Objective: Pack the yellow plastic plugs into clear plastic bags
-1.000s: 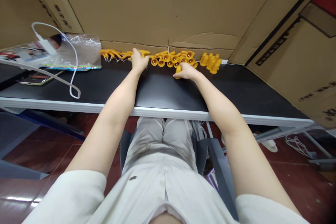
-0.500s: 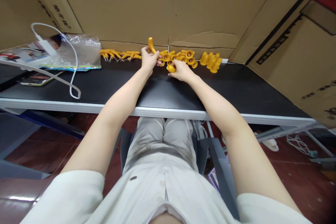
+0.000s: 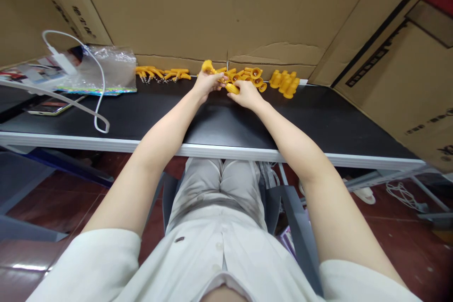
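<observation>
At the back middle of the black table, my two hands work close together. My left hand [image 3: 208, 84] is closed around a yellow corkscrew handle [image 3: 207, 66], whose top sticks up above the fingers. My right hand [image 3: 247, 95] pinches a rounded yellow plastic piece [image 3: 232, 88], its far end pointing toward the left fingertips. Whether the two pieces touch is hidden by the fingers. Right behind the hands lie several yellow bell-shaped pieces [image 3: 256, 73], some with their hollow ends facing me.
Yellow handles with metal spirals [image 3: 150, 72] lie along the back left. Yellow pieces [image 3: 284, 83] stand grouped at right. A clear plastic bag [image 3: 109, 68], a white cable [image 3: 102, 87] and a phone [image 3: 53, 106] are on the left. Cardboard [image 3: 226, 9] walls the back.
The corkscrew handle in my left hand has tipped over from upright, and the left wrist has turned. The piece in my right hand has shifted slightly up and turned.
</observation>
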Motion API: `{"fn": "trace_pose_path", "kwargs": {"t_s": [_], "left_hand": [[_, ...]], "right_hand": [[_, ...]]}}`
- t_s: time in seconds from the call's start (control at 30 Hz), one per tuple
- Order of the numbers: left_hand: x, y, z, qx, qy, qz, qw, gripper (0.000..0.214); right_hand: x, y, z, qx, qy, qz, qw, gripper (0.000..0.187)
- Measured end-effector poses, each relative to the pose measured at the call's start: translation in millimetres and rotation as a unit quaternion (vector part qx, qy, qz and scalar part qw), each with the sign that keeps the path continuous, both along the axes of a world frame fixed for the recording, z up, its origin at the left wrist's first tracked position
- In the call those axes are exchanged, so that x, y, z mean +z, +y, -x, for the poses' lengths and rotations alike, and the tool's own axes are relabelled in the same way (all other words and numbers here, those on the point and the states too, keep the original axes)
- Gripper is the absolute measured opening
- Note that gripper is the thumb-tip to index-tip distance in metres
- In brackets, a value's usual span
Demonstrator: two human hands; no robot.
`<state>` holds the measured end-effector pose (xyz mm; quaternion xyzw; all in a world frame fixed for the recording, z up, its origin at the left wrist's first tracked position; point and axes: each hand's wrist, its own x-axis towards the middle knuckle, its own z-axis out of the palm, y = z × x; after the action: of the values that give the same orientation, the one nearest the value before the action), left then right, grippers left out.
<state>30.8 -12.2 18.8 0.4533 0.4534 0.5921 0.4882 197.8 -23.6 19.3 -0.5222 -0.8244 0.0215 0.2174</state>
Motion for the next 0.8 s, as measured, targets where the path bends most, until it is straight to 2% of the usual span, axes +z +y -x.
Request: {"fn": "trace_pose_path", "kwargs": {"t_s": [0.17, 0.23, 0.37, 0.5, 0.57, 0.67, 0.8], "left_hand": [[2.0, -7, 2, -0.071, 0.037, -0.002, 0.997, 0.056], [4.8, -8, 5, -0.078, 0.018, -0.006, 0.997, 0.066], [6.0, -3, 10, -0.067, 0.021, -0.009, 0.997, 0.092], [-2.6, 13, 14, -0.043, 0.081, -0.016, 0.996, 0.081], [-8.6, 19, 17, -0.022, 0.145, -0.03, 0.989, 0.073], [-15.9, 21, 22, 0.014, 0.292, -0.081, 0.953, 0.069], [-18.3, 13, 27, 0.01, 0.474, -0.158, 0.866, 0.066]], "right_hand": [[3.0, 4, -6, -0.031, 0.024, -0.017, 0.999, 0.024], [3.9, 4, -7, -0.034, 0.032, -0.021, 0.999, 0.025], [2.8, 6, -6, -0.02, 0.036, -0.031, 0.999, 0.026], [-0.6, 12, -11, -0.022, 0.026, -0.042, 0.999, 0.026], [-1.5, 16, -15, -0.025, 0.025, -0.045, 0.998, 0.026], [-0.9, 18, -21, -0.021, 0.025, -0.048, 0.998, 0.028], [2.1, 16, -24, -0.023, 0.011, -0.052, 0.998, 0.029]]}}
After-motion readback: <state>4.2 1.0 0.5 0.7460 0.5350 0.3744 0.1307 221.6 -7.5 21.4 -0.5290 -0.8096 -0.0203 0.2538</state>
